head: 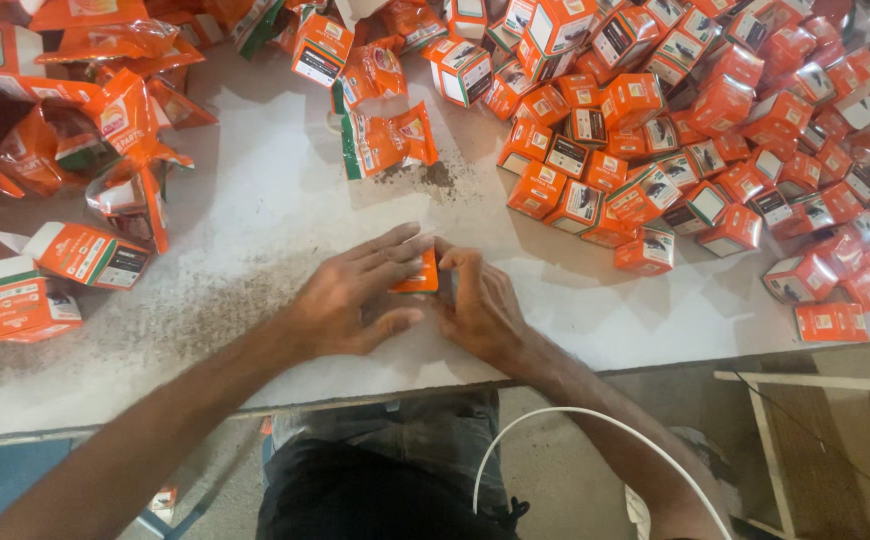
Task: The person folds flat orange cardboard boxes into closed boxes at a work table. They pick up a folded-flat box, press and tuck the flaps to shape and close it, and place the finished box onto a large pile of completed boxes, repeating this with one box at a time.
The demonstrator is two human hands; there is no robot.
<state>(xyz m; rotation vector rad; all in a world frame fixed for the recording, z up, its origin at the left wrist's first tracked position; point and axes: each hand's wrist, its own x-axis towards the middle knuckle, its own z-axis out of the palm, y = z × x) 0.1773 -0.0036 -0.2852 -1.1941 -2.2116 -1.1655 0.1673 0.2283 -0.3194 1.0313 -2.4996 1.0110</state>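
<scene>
A small orange cardboard carton [420, 273] sits on the white table top [275, 200], near its front edge, and both hands close on it from opposite sides. The left hand [355, 300] lies flat-fingered over the carton's left and top, thumb tucked below; the right hand [480, 305] curls its fingers [460, 262] against the carton's right end. So the carton lies directly between the two palms, neither hand clearly nearer, and its long axis cannot be told, since only a sliver of orange face shows. Well apart to the upper right is a heap of closed small orange cartons [695, 130]; to the left lie torn orange foil pouches [125, 110] and open orange boxes [55, 270] (dark powder [425, 175] dusts the table behind the hands)
</scene>
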